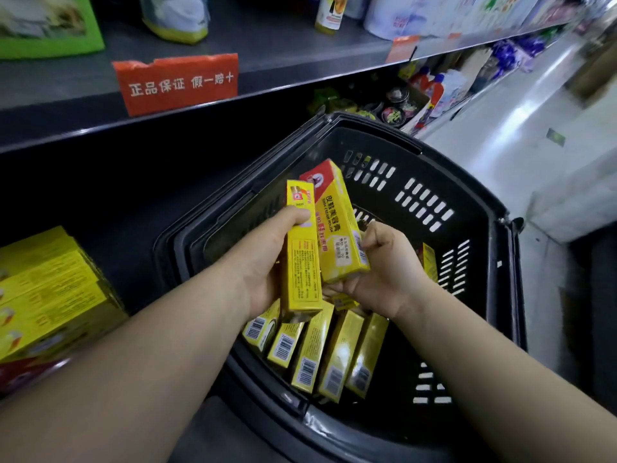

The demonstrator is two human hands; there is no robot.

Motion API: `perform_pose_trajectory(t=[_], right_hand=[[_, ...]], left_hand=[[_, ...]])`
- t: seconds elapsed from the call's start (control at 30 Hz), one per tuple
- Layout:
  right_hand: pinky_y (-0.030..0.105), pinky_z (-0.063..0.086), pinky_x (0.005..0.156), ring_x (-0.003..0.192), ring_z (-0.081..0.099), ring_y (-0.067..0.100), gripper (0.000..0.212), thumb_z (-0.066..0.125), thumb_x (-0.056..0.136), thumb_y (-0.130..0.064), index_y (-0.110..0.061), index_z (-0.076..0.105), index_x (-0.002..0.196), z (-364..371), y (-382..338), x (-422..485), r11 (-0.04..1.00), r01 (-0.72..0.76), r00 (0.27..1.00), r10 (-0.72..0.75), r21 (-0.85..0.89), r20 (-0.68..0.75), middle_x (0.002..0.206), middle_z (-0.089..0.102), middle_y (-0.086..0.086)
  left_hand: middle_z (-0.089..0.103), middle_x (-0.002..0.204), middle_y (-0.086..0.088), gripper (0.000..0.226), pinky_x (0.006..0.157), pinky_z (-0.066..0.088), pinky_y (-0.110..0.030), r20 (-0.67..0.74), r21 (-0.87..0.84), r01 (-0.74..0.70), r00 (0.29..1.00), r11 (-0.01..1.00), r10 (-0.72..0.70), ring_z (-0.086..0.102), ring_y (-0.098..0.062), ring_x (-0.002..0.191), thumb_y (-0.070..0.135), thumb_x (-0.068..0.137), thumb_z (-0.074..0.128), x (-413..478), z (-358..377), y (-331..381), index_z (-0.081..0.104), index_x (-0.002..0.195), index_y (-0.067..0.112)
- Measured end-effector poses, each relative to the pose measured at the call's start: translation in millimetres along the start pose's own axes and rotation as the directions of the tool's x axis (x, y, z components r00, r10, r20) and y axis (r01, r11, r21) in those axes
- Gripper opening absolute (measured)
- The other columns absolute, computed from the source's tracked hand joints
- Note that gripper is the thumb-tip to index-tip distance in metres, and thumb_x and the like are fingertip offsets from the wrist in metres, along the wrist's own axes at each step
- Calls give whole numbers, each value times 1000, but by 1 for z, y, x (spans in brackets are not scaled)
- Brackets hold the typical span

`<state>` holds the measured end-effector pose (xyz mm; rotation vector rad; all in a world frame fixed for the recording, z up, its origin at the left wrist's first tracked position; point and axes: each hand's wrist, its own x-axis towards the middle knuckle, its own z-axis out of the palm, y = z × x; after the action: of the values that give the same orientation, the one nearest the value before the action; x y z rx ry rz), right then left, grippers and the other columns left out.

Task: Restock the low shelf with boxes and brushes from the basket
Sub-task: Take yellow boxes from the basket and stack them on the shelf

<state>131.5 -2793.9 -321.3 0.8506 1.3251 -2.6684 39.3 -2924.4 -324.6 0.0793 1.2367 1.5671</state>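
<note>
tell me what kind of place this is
Most likely a supermarket aisle. A black shopping basket holds yellow shoe polish boxes, a red shelf-edge tag hangs on grey metal shelving, and bottled goods line the low shelf further along.

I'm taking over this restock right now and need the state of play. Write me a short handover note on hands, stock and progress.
Left hand grips a tall yellow cardboard box upright. Right hand holds a red-cornered yellow cardboard box beside it, both above the black plastic basket.
A row of yellow boxes lies in the basket.
Done: a stack of yellow boxes sits on the low shelf.
Left: shelve both held boxes, then the basket's. No brushes visible.
</note>
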Motion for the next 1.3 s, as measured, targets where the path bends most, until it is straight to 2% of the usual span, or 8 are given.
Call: perform_pose_trajectory(t=[0.13,0.23,0.37,0.53,0.73,0.93,1.1,1.3], right_hand=[[43,50,88,96,60,28,61,55,72,-31,-6,51,127,1,5,1,979,-4,1000,-1,-206,-25,111,62,15],[35,56,79,92,68,23,53,66,74,-28,-16,52,123,3,11,4,930,17,1000,-21,-368,-7,104,71,7],[36,56,79,94,68,24,61,70,72,-21,-22,40,126,3,15,4,899,14,998,12,-437,58,105,69,7],[33,56,83,98,68,23,58,70,71,-21,-21,45,123,-2,5,1,826,7,994,57,-564,97,114,65,8],[38,52,73,84,62,29,43,56,72,-15,-6,50,113,-15,2,10,970,-7,998,-8,-243,-62,97,61,17],[33,58,66,76,71,23,53,57,80,-58,-11,67,102,-18,4,14,985,-66,987,41,-158,-156,89,73,10],[32,57,66,88,72,24,45,48,92,-48,-12,63,114,-5,16,14,983,-58,992,37,-174,-122,101,73,10],[42,47,93,104,63,20,26,43,94,-51,-38,62,104,-6,12,17,774,72,979,-175,-629,-102,108,69,-2]], left_hand=[[69,90,-8,39,74,52,-40,-72,-48,-9,997,999,6,64,-25,85,46,86,53,2,-2,0,66,107,16],[72,100,-11,39,83,54,-45,-96,-70,-11,995,997,4,67,-28,95,44,86,57,1,0,1,68,109,15],[74,93,-13,45,58,58,-38,-144,-23,-12,990,1000,9,72,-29,77,37,73,74,4,-2,-2,67,109,13],[74,86,-13,45,59,58,-40,-190,7,-47,981,999,48,72,-29,72,29,65,80,7,-4,-6,67,104,10],[75,77,-6,49,58,55,-34,-194,-24,-60,979,998,55,72,-21,68,42,65,77,8,-4,-5,64,101,12],[68,52,3,41,52,47,-27,-110,-38,-27,994,999,22,66,-12,47,41,82,64,8,-3,-3,71,46,24],[75,86,-7,29,71,52,-37,-56,-3,10,998,1000,-10,71,-24,83,44,80,65,2,-1,0,75,85,17],[75,80,-7,32,69,54,-37,-128,61,4,992,998,4,72,-25,75,41,71,74,1,1,-1,70,89,15]])
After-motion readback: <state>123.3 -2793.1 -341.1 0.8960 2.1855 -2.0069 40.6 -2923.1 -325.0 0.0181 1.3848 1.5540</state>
